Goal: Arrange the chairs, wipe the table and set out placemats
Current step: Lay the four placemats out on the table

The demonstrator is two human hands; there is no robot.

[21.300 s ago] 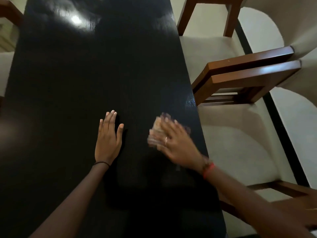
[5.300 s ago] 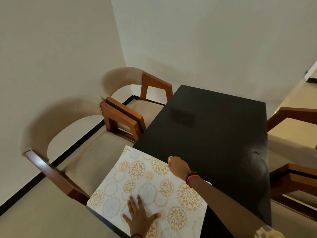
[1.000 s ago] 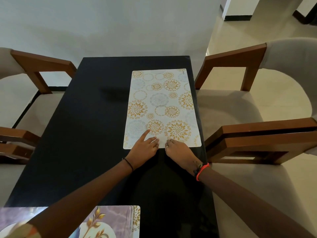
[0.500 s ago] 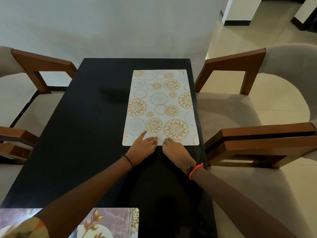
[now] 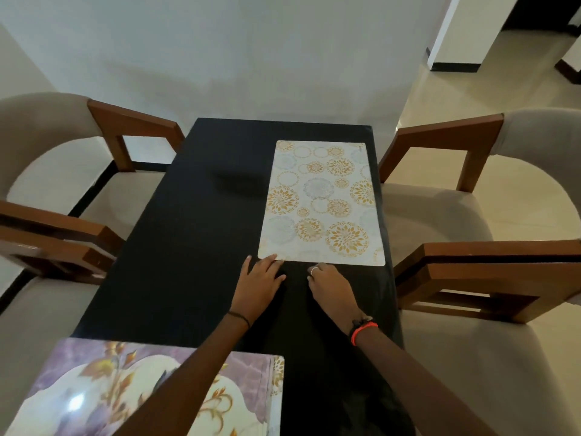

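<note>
Fingers (image 5: pixel 265 266) of left hand (image 5: pixel 259 286): straight, slightly spread, flat on the black surface (image 5: pixel 188 231), tips touching the near-left corner of the gold-patterned placemat (image 5: pixel 320 202).
Fingers (image 5: pixel 314 271) of right hand (image 5: pixel 330 287): loosely bent, ring on one, holding nothing, tips at the same mat's near edge.
Gold-patterned placemat: lying flat along the far right side of the surface.
Purple floral placemat (image 5: pixel 125 388): near-left corner, left forearm crossing above it.
Beige chairs with wooden arms: far-left chair (image 5: pixel 56 136), far-right chair (image 5: pixel 534 152).
</note>
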